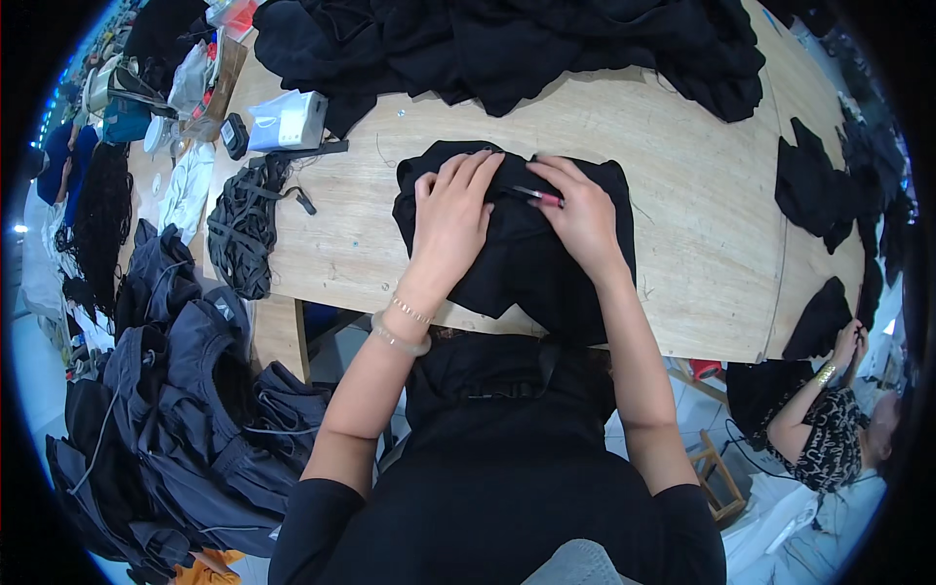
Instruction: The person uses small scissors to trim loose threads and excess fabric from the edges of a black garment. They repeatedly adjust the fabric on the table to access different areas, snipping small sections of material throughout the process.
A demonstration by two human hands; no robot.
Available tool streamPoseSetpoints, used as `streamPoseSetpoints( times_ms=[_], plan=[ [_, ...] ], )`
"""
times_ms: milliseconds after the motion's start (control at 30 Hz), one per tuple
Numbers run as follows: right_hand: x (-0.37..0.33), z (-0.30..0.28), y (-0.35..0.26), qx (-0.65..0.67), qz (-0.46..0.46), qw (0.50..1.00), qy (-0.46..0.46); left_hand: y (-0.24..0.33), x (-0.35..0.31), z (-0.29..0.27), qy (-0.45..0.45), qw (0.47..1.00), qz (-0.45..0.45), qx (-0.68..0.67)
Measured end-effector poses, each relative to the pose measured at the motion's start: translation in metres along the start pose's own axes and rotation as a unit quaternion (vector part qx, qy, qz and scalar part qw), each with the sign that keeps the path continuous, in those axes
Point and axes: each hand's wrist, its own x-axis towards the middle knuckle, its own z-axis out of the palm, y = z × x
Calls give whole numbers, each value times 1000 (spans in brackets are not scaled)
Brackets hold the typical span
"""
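A black garment lies spread on the wooden table right in front of me, its lower edge hanging over the table's front. My left hand rests on its left side, palm down, with the fingers stretched out over the cloth. On the right side, my right hand is closed around small thread snips with a red handle. Their narrow metal end points left, toward my left hand, just above the fabric. The palm of the right hand hides part of the grip.
Black cloth is heaped along the table's far side. To the left are a coil of dark straps, a white-and-blue packet and piled dark garments. At the right, another person handles black cloth.
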Motion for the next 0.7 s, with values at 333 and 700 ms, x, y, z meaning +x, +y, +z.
streamPoseSetpoints(
  times_ms=[333, 700],
  plan=[
    [35, -9, 10, -17, 134, 989, -61, -2, 13, -3, 47, 991, -80, -100],
    [39, -5, 14, -10, 153, 987, -54, -4, -7, 22, 2, 960, -194, -200]
  ],
)
